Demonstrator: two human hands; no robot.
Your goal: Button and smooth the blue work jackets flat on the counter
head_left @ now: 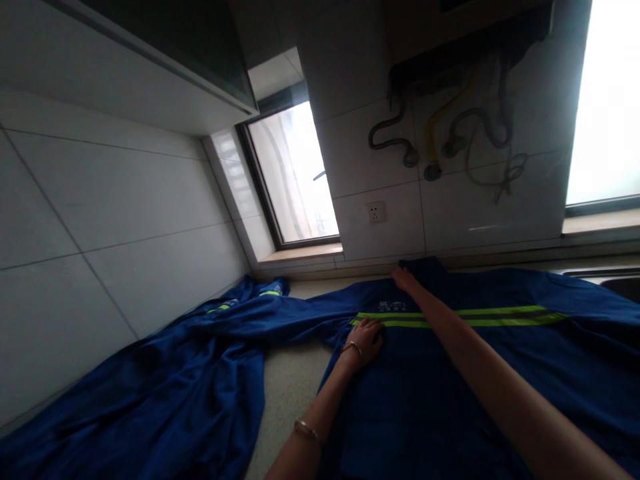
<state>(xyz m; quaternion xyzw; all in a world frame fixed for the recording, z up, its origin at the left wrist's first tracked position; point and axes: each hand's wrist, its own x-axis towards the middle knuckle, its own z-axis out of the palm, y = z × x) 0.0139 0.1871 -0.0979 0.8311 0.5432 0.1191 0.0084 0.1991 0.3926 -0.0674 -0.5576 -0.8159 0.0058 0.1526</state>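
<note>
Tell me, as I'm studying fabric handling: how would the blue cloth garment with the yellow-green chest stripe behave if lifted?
The blue cloth garment would probably flop, since its sleeve lies in loose wrinkles. It seems unlikely to roll, being spread flat on the pale speckled counter.

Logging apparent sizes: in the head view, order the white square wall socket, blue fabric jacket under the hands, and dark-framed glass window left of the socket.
1. Blue jacket
2. Glass window
3. Wall socket

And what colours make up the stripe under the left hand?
The stripe is bright yellow-green with a dark grey middle, shown in the head view.
</note>
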